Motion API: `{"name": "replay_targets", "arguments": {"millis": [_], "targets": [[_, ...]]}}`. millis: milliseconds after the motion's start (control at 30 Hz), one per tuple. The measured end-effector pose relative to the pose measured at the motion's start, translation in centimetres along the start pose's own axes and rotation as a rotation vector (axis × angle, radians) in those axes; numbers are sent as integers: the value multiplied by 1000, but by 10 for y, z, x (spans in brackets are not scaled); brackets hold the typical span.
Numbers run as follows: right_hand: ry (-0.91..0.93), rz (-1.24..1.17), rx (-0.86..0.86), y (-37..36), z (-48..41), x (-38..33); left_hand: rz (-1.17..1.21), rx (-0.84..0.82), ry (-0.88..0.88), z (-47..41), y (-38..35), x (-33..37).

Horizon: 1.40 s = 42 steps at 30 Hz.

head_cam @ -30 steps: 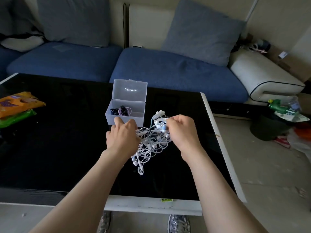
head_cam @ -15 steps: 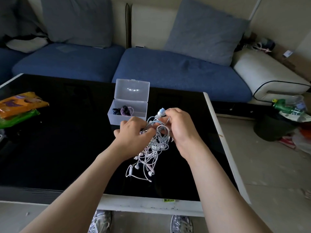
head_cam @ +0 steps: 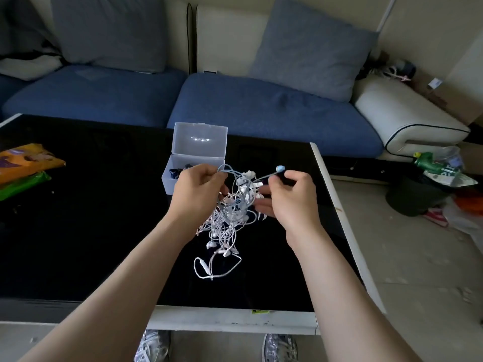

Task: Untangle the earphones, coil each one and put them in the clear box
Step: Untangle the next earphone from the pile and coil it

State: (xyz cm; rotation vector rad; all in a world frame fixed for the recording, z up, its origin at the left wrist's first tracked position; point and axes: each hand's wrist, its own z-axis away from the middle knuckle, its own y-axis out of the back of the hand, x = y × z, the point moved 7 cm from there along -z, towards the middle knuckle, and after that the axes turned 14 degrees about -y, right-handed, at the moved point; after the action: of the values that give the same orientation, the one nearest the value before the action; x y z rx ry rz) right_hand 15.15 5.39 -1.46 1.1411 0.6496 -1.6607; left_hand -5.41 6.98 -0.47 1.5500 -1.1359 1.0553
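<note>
Just near of the open clear box (head_cam: 200, 140), the left hand (head_cam: 197, 190) grasps the earphone tangle (head_cam: 225, 227) while the right hand (head_cam: 290, 203) pinches its blue-budded cable (head_cam: 266, 175).

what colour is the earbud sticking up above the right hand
Light blue. The earbud shows best in the head view, just above the right hand.

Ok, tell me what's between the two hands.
The tangle of white earphones hangs between left hand and right hand, both gripping its cords; head view.

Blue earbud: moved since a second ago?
Yes: the blue earbud, pinched in the right hand, has shifted rightward, away from the clear box.
</note>
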Motion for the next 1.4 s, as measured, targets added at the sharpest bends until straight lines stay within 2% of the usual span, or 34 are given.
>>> {"name": "replay_targets", "arguments": {"millis": [67,167,267,367,567,667,733,800,933,1033,1167,1300,1400], "targets": [[-49,201,-38,-5,-1,9,-14,6,-18,1,0,1],[-45,692,-131,-17,11,14,-51,16,-45,1,3,2],[-122,1141,-345,-31,30,31,-51,39,-47,-1,7,0],[-165,1323,-457,-37,40,43,-17,66,-26,0,9,0],[-168,1143,-299,-34,19,46,3,166,21,-2,16,-5],[-224,1242,-227,-27,13,53,30,206,43,-1,18,-7],[-248,1339,-241,-27,11,60,33,223,54,0,18,-7],[-308,1316,-290,-27,11,69,19,225,56,0,17,-6],[-431,1044,-328,-29,8,91,3,236,60,0,16,-7],[-389,746,-218,-29,-2,92,-5,246,68,-1,16,-6],[-462,402,-156,-25,-5,88,-43,279,67,-3,21,-8],[-445,361,-55,-6,-10,68,-249,313,5,-6,36,-9],[-287,431,-8,4,-11,48,-335,307,-6,-5,43,-9]]}}
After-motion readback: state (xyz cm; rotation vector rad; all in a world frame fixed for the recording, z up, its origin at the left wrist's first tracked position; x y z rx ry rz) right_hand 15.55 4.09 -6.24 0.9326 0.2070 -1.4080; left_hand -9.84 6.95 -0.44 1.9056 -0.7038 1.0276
